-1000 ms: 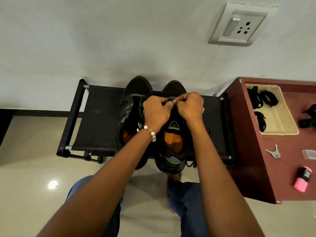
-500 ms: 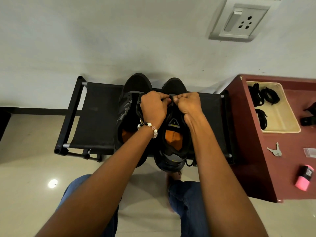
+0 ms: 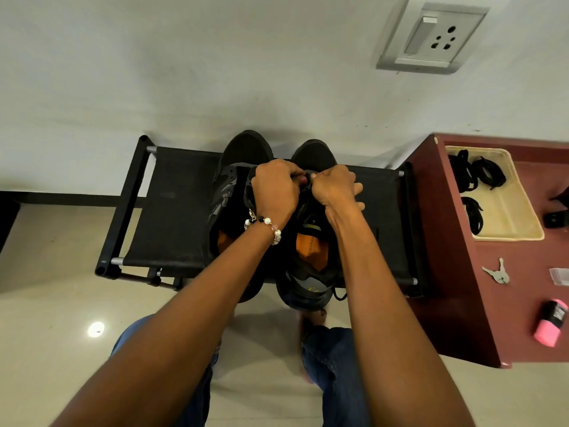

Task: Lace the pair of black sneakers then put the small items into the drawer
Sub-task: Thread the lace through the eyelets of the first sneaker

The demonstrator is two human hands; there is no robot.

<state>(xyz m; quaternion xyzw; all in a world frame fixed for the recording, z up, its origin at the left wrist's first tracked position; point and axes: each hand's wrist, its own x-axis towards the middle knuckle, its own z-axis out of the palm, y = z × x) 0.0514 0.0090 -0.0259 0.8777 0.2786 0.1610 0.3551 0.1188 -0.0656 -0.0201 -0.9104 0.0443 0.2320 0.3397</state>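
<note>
flanking sneaker [image 3: 311,241]: cabinet [image 3: 455,303], keys [image 3: 497,272], tray [image 3: 508,211]

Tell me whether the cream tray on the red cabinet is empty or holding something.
Holding something: the cream tray has three black lace bundles along its left side; the rest is bare.

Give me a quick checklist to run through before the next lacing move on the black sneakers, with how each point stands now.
1. Both hands on the work: left hand and right hand curl together over the right black sneaker: ok.
2. Lace visibly pinched: fingers hide it: cannot tell.
3. Both sneakers seated on the black fabric shoe rack: ok.
4. Left black sneaker laced: cannot tell.
5. Spare black laces in the cream plastic tray: ok.
6. Silver keys and pink roll put away: not ok, both lie on the maroon cabinet top.
</note>
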